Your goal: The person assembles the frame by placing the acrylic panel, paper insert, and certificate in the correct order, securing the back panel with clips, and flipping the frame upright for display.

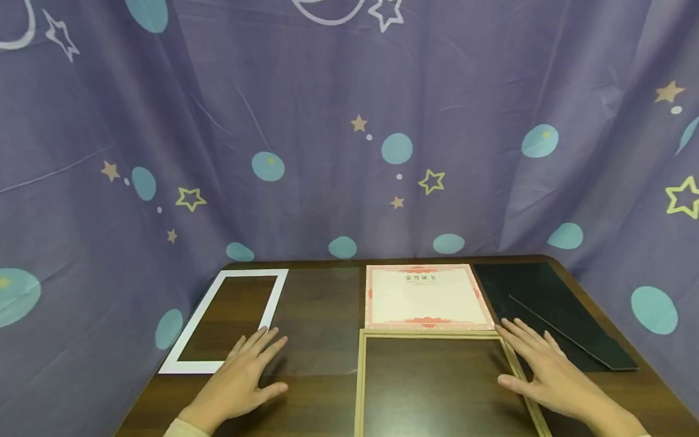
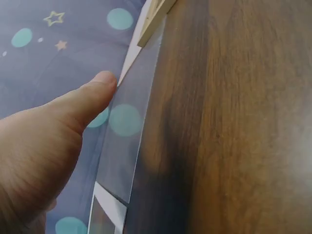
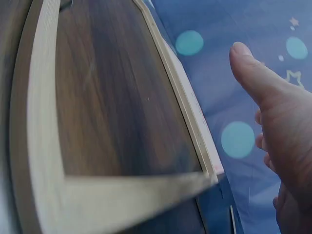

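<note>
My left hand is spread, palm down, holding nothing. Its fingertips overlap the near right corner of a white rectangular mat. Beside the mat lies a clear sheet, whose edge also shows in the left wrist view. On the other side, my right hand is spread too, its fingers over the right side of a pale wooden picture frame. That frame lies flat, its near side cut off in the head view. A certificate with a red border lies just behind it. Both thumbs stick out, away from the fingers.
A black board lies at the right, with a thin pale line running diagonally across it. All the pieces lie on a dark brown wooden table. A purple curtain with stars and blue dots hangs behind and at both sides.
</note>
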The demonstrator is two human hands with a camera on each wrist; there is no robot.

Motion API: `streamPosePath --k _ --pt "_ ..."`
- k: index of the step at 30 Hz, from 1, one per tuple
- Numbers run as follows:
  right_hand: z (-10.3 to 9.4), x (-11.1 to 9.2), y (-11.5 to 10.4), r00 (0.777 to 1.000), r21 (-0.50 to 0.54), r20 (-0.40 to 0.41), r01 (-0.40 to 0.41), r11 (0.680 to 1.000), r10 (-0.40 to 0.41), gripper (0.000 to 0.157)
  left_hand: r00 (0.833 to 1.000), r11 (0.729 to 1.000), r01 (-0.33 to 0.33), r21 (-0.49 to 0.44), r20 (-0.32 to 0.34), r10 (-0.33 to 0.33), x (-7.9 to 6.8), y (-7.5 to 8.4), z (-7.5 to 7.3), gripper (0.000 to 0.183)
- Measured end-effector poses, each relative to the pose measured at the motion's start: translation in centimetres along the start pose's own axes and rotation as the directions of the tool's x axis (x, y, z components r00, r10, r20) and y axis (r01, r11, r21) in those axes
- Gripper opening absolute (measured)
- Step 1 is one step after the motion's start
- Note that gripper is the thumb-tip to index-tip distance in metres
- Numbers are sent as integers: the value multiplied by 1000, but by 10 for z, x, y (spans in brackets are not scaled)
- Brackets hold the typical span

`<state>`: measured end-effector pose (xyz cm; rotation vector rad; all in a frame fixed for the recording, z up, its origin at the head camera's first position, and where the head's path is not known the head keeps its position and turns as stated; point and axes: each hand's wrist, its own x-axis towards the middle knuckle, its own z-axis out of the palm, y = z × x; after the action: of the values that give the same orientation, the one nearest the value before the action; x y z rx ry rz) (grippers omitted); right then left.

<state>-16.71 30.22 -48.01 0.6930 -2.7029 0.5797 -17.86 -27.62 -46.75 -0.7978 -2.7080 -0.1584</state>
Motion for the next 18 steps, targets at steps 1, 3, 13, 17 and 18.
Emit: streamPosePath --k 1,3,13,17,18 --pt "1 3 -3 1000 -4 3 14 1000 -14 86 1000 1000 -10 -4 4 10 3 -1 1 83" --pt "2 12 -9 999 -10 8 42 999 -42 86 999 999 -35 -9 13 36 10 -2 4 82" --pt "19 62 -55 969 -35 71 237 971 -235 89 985 987 -153 -55 69 156 39 -1 20 81" --pt "34 86 -79 930 21 102 352 936 -352 86 980 985 -154 -78 115 162 48 4 26 84" --pt "38 92 -85 919 34 107 379 925 -380 85 978 984 -153 -88 128 163 50 6 27 84"
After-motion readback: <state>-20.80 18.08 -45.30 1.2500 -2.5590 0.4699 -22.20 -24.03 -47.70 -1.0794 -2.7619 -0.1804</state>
